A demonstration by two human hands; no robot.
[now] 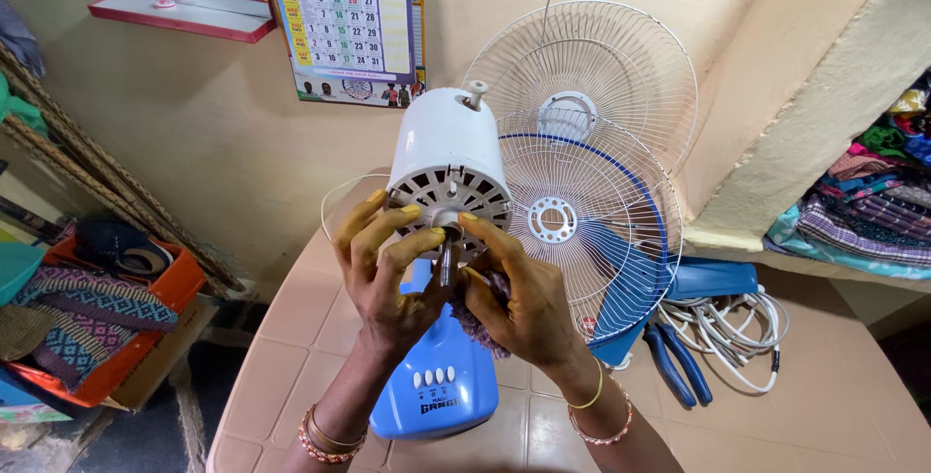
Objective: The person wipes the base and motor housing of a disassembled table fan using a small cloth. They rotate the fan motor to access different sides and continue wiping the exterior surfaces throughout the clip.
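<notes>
Bright even daylight, soft shadows, sharp focus, wide-angle edge bending
</notes>
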